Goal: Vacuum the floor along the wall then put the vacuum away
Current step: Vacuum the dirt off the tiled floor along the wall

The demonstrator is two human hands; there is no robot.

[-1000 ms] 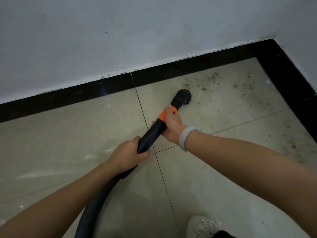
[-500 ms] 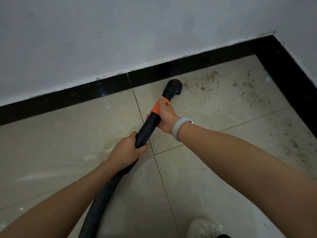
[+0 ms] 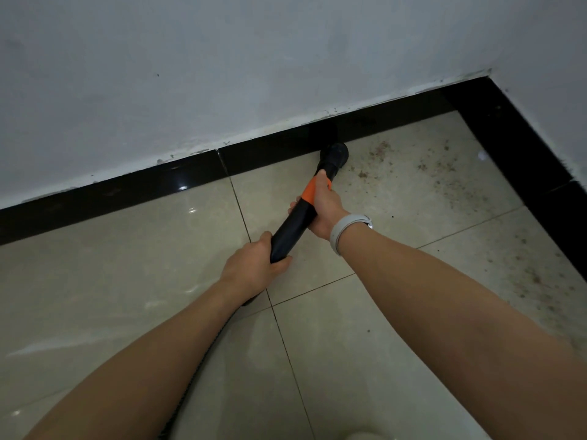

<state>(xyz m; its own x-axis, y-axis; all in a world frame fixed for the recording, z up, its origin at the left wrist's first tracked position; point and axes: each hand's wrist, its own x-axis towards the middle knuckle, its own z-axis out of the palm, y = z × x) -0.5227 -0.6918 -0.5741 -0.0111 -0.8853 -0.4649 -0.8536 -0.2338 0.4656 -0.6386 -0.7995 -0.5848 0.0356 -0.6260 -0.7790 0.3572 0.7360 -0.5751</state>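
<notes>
Tiled floor (image 3: 397, 360), both arms outstretched; left hand (image 3: 254, 265), right hand (image 3: 324, 208) grip clamped on vacuum wand (image 3: 293, 225).

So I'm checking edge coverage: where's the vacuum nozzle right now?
In the head view the nozzle sits upper centre-right on the floor, against the black skirting, just left of the dirt near the corner.

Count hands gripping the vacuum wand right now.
2. Left hand holds the black wand at its lower end; right hand grips higher up, at the orange collar.
</notes>
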